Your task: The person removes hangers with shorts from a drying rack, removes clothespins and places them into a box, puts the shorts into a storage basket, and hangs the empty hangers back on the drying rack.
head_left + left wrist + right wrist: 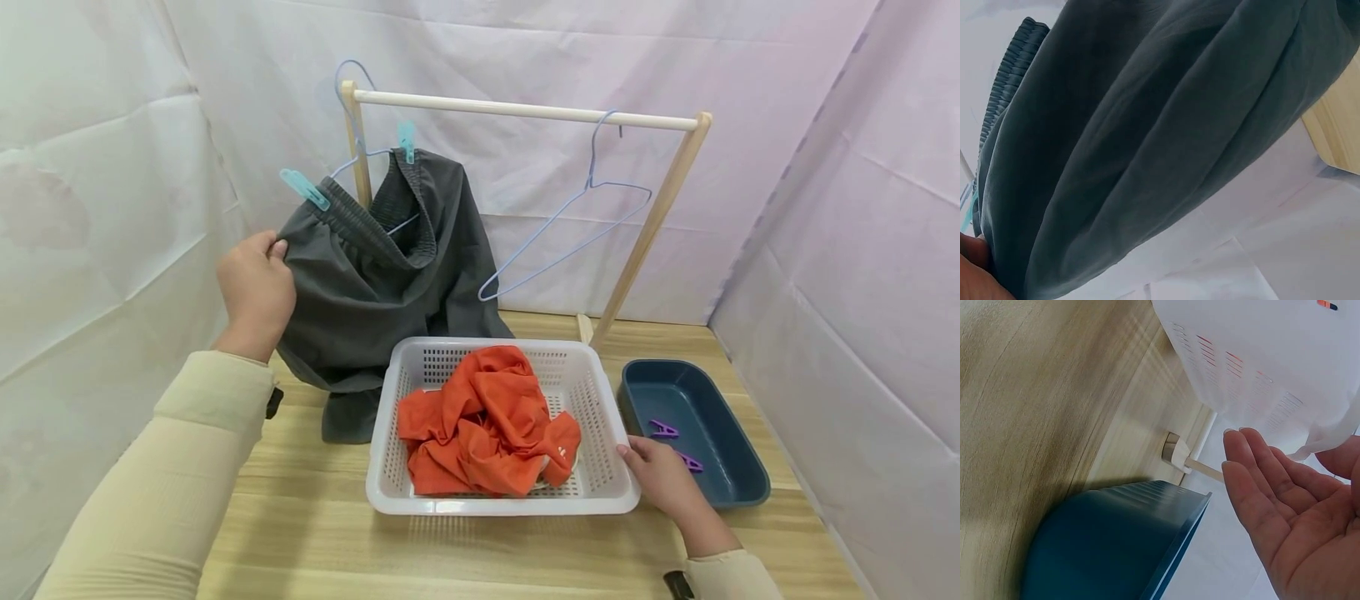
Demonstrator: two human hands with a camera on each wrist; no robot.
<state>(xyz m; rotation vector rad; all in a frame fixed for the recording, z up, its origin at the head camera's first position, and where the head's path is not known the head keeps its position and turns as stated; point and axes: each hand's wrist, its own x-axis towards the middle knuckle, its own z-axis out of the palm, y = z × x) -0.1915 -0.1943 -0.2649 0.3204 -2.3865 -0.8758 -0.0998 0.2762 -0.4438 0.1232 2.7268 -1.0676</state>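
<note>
My left hand (258,283) pinches the side of a pair of dark grey elastic-waist pants (360,292) and holds the cloth out to the left. Two light blue clothes pegs, one on the left (305,190) and one on the right (407,140), clip the waistband to a blue wire hanger (358,108). With my right hand (663,479) I grip the right rim of a white plastic basket (510,506), thumb over the rim and fingers outside, against the wall in the right wrist view. A crumpled orange garment (491,421) lies in the basket.
A wooden rack (525,108) stands behind, with a bare blue hanger (566,225) on its right half. Right of the basket sits a dark blue tray (720,433) holding purple pegs (663,429). White cloth walls (855,250) enclose the wooden table (450,558).
</note>
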